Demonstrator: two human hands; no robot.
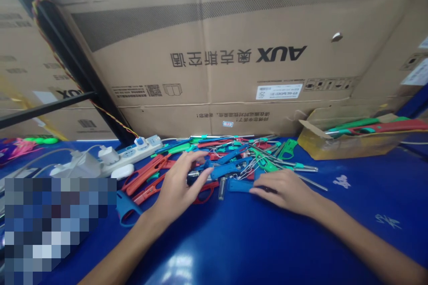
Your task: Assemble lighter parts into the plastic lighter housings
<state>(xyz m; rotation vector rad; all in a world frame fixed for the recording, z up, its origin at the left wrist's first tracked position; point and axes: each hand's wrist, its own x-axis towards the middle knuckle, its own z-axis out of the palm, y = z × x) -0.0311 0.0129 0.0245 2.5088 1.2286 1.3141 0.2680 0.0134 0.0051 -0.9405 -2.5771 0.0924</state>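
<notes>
The left hand [179, 180] had its grip spread, thumb and fingers apart, at the near left of a heap of coloured handles and rods [229, 169] on the blue desk [267, 245]. The right hand [284, 189] touched a blue handle [239, 185] near the middle; whether its grip pinched it, I could not tell.

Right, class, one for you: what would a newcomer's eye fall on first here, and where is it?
First, the jumbled pile of red, blue and green pieces midway along the blue table, with the left hand and right hand at it. Next, the large cardboard behind, its AUX lettering upside down. Then the open box at right, holding similar pieces.
</notes>
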